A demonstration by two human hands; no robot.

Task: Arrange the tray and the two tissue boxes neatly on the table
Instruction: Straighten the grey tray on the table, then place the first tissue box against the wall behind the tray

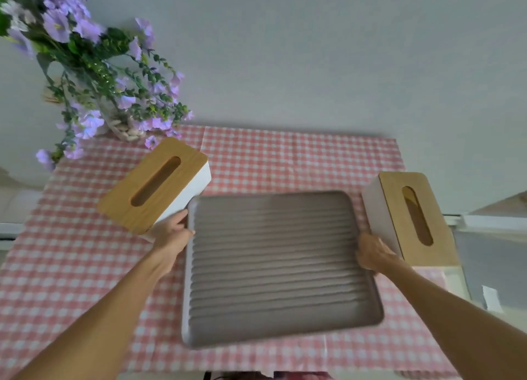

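A grey ribbed tray (273,265) with a pale rim lies over the middle of the pink checked tablecloth (71,265), slightly blurred. My left hand (171,237) grips its left rim near the far corner. My right hand (373,254) holds its right rim. A white tissue box with a wooden lid (154,185) sits angled at the tray's far left corner, touching my left hand. A second tissue box (410,217) stands at the right, by the cloth's edge, close behind my right hand.
A vase of purple flowers (94,74) stands at the table's back left corner against the grey wall. A white ledge and a pale cabinet (490,251) lie beyond the table's right edge.
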